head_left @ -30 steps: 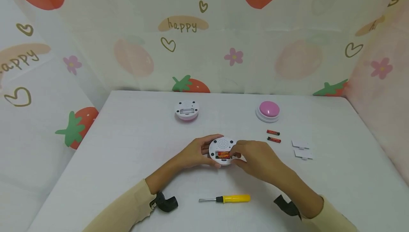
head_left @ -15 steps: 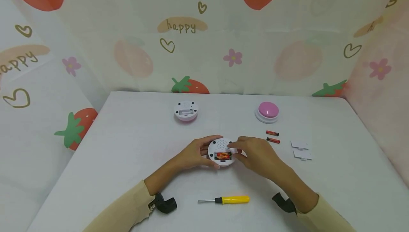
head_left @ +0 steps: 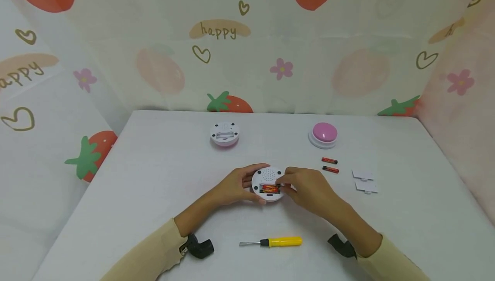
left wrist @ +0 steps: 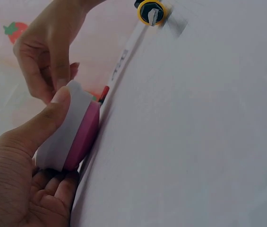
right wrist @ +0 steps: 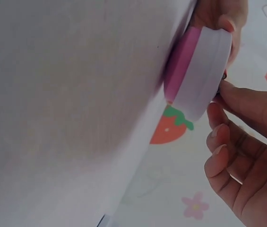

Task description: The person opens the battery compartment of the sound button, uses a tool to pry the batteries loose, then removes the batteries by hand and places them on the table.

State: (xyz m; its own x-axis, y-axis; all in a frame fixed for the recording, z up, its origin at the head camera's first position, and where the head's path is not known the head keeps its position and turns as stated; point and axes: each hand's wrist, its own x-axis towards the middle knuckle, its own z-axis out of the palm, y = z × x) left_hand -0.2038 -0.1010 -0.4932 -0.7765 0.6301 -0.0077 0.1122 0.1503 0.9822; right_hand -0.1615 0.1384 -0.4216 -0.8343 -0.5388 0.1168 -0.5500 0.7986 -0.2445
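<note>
My left hand grips a round push button by its side, thumb at the near edge and fingers behind. Its white underside, with speaker holes and dark feet, faces up, and its pink cap points down in the left wrist view. Two red batteries lie side by side in its uncovered compartment. My right hand is at the compartment's right end, index fingertip and thumb touching around the batteries' ends. In the right wrist view, the thumb reaches the underside while the other fingers hang loosely bent.
A second push button lies upside down, compartment bare, at the back. A third, pink side up, stands back right. Two loose batteries and two white battery covers lie at right. A yellow-handled screwdriver lies in front.
My right index finger has moved from the batteries up toward the speaker holes, then back down to the compartment's right end. My left hand keeps its grip on the push button.
</note>
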